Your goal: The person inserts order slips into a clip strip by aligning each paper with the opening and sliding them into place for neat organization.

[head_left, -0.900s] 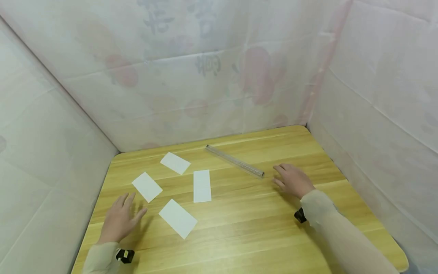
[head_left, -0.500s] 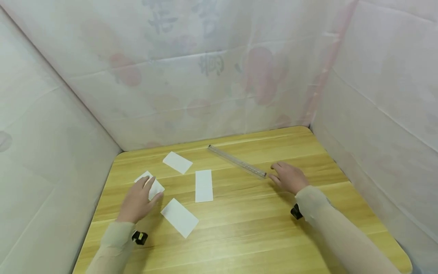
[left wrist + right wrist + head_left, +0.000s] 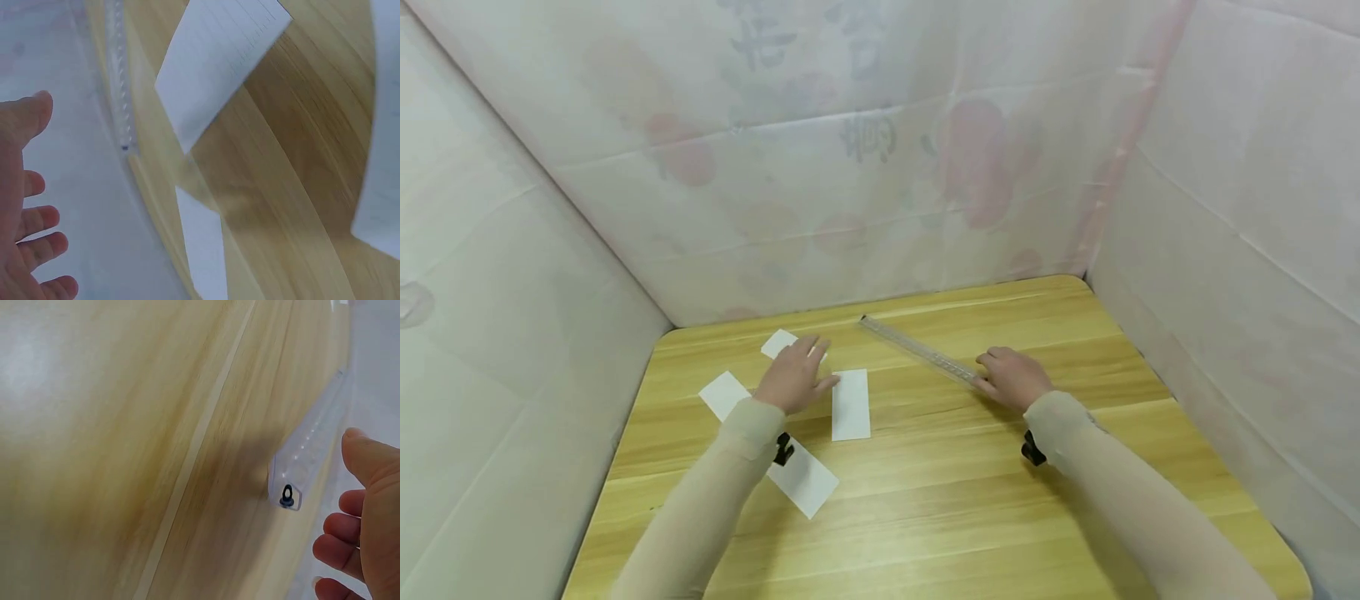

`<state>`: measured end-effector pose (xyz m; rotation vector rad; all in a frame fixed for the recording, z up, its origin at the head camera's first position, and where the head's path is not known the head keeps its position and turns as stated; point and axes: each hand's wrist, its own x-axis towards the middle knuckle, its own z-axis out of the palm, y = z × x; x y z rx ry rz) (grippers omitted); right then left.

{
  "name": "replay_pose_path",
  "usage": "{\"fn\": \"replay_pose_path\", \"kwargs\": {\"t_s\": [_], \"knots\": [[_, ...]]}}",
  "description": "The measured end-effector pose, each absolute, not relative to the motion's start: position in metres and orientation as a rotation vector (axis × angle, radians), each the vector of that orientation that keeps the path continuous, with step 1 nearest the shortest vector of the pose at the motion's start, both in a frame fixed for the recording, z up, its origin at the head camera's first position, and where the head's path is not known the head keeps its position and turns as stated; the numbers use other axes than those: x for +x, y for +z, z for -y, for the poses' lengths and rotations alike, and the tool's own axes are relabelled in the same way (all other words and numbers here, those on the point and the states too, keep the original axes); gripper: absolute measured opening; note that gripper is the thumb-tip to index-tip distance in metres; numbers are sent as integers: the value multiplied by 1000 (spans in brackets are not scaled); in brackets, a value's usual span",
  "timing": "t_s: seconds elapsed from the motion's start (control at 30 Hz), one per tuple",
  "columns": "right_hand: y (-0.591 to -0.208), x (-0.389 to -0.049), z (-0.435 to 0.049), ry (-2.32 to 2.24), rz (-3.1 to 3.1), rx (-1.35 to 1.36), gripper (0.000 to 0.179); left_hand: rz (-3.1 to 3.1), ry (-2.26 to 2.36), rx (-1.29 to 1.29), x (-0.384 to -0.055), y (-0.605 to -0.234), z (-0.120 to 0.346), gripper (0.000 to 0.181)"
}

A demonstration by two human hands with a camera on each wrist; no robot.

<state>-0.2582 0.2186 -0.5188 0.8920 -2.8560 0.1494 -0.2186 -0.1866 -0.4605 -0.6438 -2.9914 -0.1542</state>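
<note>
My left hand (image 3: 793, 379) hovers over the white paper cards, fingers extended and holding nothing. It partly covers the back card (image 3: 777, 342), and its thumb is near the right card (image 3: 851, 405). The left card (image 3: 724, 393) and the front card (image 3: 805, 481) lie partly under that forearm. Faint lines show on one card (image 3: 219, 62) in the left wrist view. A long clear plastic tube (image 3: 917, 348) lies slantwise on the table. Beside its near end is my right hand (image 3: 1015, 379), fingers loosely bent. The right wrist view shows a small dark loop (image 3: 287, 496) at that end.
The wood-grain table (image 3: 940, 508) has rounded corners. Pale printed cloth (image 3: 820, 192) hangs behind it, and further cloth walls (image 3: 1240, 208) stand at the left and right sides.
My left hand has swept from the table's left side, over the left card, rightward and away to the back card. My right hand has shifted left to the tube's end.
</note>
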Motion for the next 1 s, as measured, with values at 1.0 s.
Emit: {"fn": "replay_pose_path", "kwargs": {"t_s": [1.0], "knots": [[-541,-281,-199,299,2929,755,34,3241,80,-689,-268,-507,25,75]]}}
